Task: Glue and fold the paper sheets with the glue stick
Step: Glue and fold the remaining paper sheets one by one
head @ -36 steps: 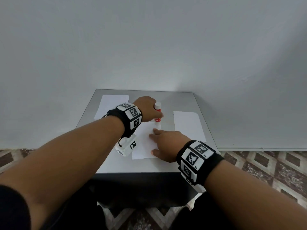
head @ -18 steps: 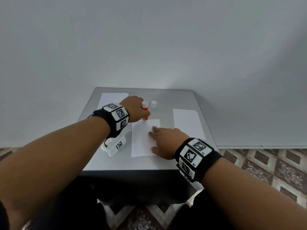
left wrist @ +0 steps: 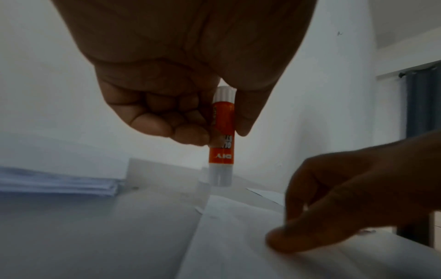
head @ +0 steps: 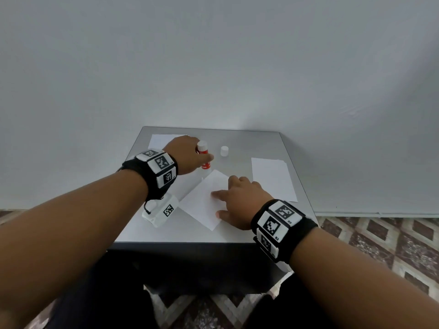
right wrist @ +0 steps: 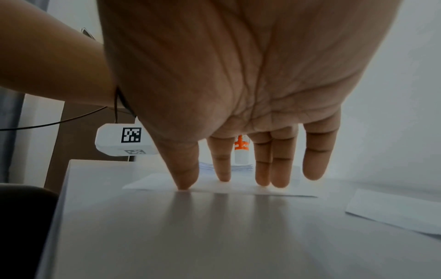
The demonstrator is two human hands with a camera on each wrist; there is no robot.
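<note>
Both forearms reach forward over a small grey table set against a pale wall. The left hand is raised over the far middle of the tabletop, knuckles up, its fingers and thumb curled round the red barrel of the glue stick, which it holds upright with the white twist end on top and the clear open end pointing down. In the left wrist view the glue stick stands just above the far corner of the paper sheet; whether the tip touches the paper cannot be told. The right hand lies lower and nearer, palm down, fingers straight and slightly spread (the right wrist view shows the fingertips and thumb pressed onto the sheet), pinning the paper sheet flat. That sheet is turned cornerwise on the table, one corner pointing toward the glue stick, another toward the near edge. The two hands are apart, the left beyond and to the left of the right. The white cap stands on the table just right of the glue stick. A paper stack lies at the far left corner behind the left hand, and a separate sheet lies along the right side.
</note>
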